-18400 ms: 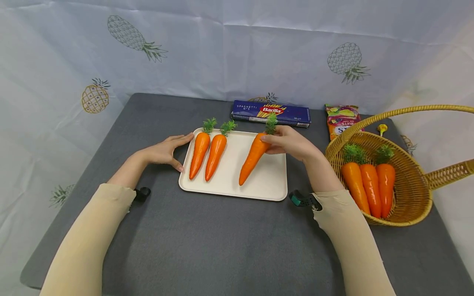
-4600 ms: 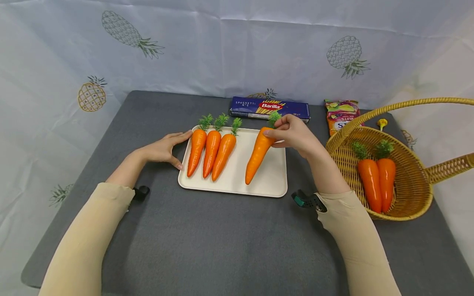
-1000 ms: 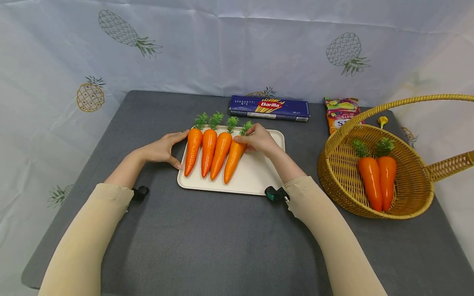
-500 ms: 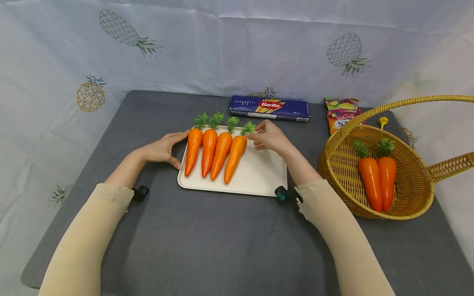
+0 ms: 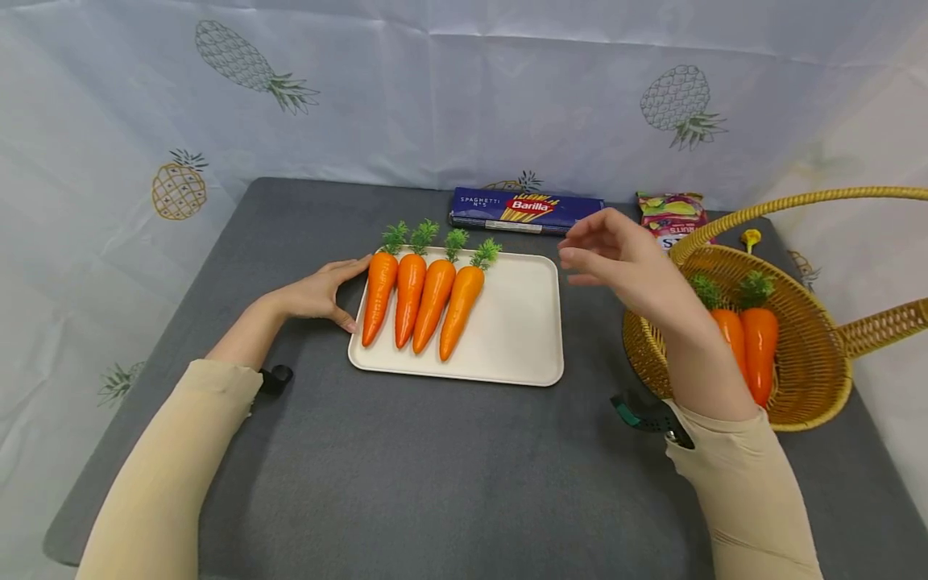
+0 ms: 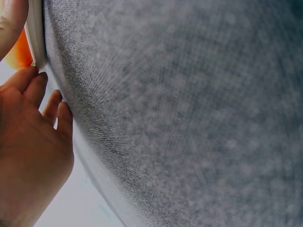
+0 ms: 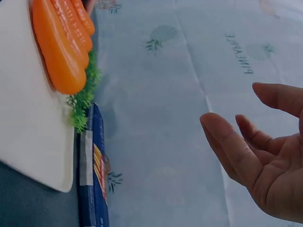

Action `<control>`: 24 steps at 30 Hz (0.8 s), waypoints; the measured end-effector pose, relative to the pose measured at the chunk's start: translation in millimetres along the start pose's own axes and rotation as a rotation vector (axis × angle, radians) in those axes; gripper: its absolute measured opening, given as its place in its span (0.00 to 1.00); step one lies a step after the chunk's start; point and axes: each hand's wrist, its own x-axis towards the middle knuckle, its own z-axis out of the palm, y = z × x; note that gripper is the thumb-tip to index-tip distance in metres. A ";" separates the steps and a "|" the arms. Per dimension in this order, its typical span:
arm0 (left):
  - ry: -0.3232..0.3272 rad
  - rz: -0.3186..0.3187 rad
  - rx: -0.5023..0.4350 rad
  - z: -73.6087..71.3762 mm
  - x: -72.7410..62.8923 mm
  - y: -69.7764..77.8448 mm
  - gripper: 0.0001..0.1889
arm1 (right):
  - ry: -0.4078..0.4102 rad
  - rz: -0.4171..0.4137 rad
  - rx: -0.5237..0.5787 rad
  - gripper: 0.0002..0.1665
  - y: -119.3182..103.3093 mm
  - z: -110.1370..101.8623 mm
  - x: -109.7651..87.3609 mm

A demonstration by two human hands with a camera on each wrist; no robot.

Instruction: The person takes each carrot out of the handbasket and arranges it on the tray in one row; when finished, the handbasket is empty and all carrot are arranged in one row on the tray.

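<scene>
Several orange carrots point(image 5: 460, 312) with green tops lie side by side on the left half of a cream tray point(image 5: 518, 338). At the tray's left edge my left hand point(image 5: 315, 294) rests with fingers and thumb spread, touching the rim; the left wrist view shows its fingertips point(image 6: 34, 78) by that rim. My right hand point(image 5: 627, 262) is in the air between tray and basket, its fingers loosely bent and holding nothing. Two more carrots point(image 5: 760, 350) lie in the wicker basket point(image 5: 808, 387) on the right, one partly hidden by my right forearm.
Behind the tray lies a blue spaghetti box point(image 5: 507, 211). A fruit snack bag point(image 5: 670, 213), partly covered by my right hand, and a small yellow item point(image 5: 751, 238) lie behind the basket. The basket's tall handle point(image 5: 797, 193) arches above it.
Earlier my right hand set another carrot down beside the others on the tray. It has since let go and moved right toward the basket. My left hand has stayed at the tray.
</scene>
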 end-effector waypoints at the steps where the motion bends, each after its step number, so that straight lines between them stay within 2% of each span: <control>1: -0.001 -0.001 -0.001 -0.1 -0.2 0.1 0.67 | 0.001 -0.019 0.009 0.21 -0.3 -7.9 -6.6; 6: -0.007 -0.021 -0.004 -0.2 -1.5 0.2 0.67 | -0.017 -0.109 0.086 0.15 9.7 -44.0 -31.2; 11: -0.011 -0.047 -0.001 0.3 -1.7 2.5 0.67 | -0.052 -0.153 0.192 0.13 30.6 -74.8 -46.2; 14: -0.013 -0.055 -0.003 0.3 -1.6 3.0 0.67 | -0.079 -0.138 0.064 0.12 41.6 -91.2 -55.5; 18: -0.015 -0.054 -0.008 0.2 -1.2 3.5 0.67 | -0.120 -0.093 -0.177 0.10 56.5 -110.7 -66.2; 21: -0.016 -0.050 -0.003 -0.1 -1.1 3.3 0.67 | -0.159 -0.050 -0.268 0.11 68.4 -123.7 -69.8; 24: -0.019 -0.048 0.005 -0.4 -1.3 3.2 0.67 | -0.194 -0.023 -0.304 0.13 79.7 -134.9 -69.8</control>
